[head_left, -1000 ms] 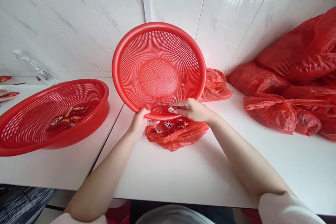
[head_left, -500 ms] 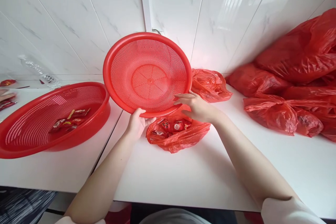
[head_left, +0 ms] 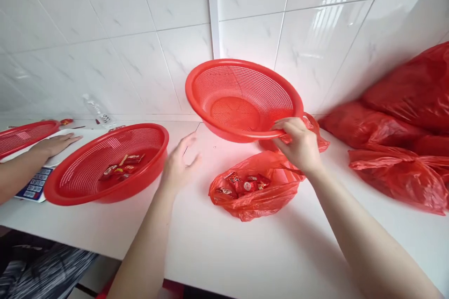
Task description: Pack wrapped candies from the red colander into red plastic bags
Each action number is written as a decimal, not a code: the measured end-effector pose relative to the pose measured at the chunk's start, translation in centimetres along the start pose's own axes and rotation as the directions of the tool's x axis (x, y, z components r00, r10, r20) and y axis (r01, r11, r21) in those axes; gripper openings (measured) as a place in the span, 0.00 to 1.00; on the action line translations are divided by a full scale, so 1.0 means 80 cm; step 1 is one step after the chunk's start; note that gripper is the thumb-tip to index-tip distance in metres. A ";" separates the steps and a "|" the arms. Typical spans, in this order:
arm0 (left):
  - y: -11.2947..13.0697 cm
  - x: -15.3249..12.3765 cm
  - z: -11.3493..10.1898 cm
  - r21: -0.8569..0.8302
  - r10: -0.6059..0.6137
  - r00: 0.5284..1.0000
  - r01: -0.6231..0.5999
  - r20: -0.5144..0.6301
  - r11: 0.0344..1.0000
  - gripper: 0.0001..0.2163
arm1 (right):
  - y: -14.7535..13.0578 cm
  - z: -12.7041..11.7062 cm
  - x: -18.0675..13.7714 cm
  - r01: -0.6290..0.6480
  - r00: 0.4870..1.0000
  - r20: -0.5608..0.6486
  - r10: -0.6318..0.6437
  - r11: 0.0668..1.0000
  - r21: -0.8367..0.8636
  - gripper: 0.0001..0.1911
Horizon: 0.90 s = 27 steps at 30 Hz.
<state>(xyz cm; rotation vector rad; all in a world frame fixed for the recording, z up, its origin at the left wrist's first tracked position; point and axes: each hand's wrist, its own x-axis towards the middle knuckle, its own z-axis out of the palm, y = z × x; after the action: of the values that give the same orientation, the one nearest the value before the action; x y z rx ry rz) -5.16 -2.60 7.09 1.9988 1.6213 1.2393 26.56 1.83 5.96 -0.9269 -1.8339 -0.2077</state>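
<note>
My right hand (head_left: 298, 142) grips the near rim of an empty red perforated basket (head_left: 242, 98), holding it level above the white table (head_left: 252, 252). My left hand (head_left: 179, 161) is off the basket, fingers spread and holding nothing, in the air between this basket and a second red basket (head_left: 66, 182) on the left. That second basket rests on the table with a few wrapped candies (head_left: 121, 168) in it. Just below the raised basket lies an open red plastic bag (head_left: 259, 203) with several wrapped candies (head_left: 240, 184) inside.
A heap of filled red plastic bags (head_left: 403, 140) lines the right side against the tiled wall. At far left another person's hand (head_left: 54, 142) lies flat by a calculator (head_left: 33, 187) and a third red basket (head_left: 21, 135). A clear wrapper (head_left: 96, 110) lies by the wall.
The basket was tilted upright with both hands on it; now it is level and further right. My left hand has let go and opened. The view has swung left, showing another person's hand.
</note>
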 end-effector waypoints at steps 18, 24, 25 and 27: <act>-0.081 0.024 -0.027 0.651 0.274 0.962 -0.223 0.024 0.726 0.22 | 0.039 -0.064 0.009 -0.159 0.958 -0.265 0.107 0.970 -0.184 0.12; -0.101 0.031 0.009 0.505 0.461 0.873 -0.472 0.158 0.723 0.21 | 0.015 -0.043 0.012 -0.033 0.966 -0.257 -0.001 0.991 -0.129 0.08; -0.105 0.032 0.014 0.479 0.481 0.866 -0.483 0.137 0.733 0.21 | 0.005 -0.038 0.013 -0.002 0.968 -0.248 -0.024 0.995 -0.101 0.08; -0.110 0.034 0.023 0.435 0.502 0.862 -0.480 0.073 0.762 0.19 | -0.020 -0.028 0.014 0.050 0.972 -0.228 -0.053 0.999 -0.018 0.07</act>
<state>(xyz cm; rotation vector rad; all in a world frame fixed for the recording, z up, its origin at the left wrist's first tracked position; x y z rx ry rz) -9.54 3.28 1.23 2.8472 1.5515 1.1487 26.88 0.12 8.40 -0.8282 -1.6457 -0.3440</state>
